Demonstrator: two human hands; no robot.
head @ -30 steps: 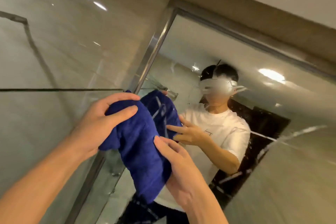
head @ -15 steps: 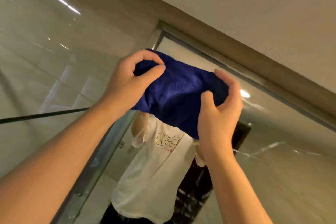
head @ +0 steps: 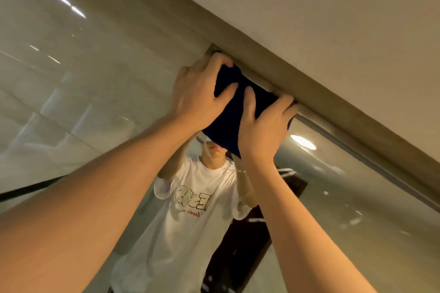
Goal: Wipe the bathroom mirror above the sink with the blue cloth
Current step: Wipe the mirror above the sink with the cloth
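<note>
On my left I see the glossy tiled wall (head: 83, 74). My left hand (head: 200, 93) presses the blue cloth (head: 228, 123) into the top left corner of the mirror (head: 333, 197), fingers curled over its upper edge. My right hand (head: 264, 126) grips the cloth's other end against the frame (head: 357, 147), just below the ceiling (head: 333, 19).

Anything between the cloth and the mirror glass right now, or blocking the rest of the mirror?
Nothing visible. Left hand and right hand hold the blue cloth at the mirror's top left corner, under the frame. The glass below and to the right shows only reflections.
</note>
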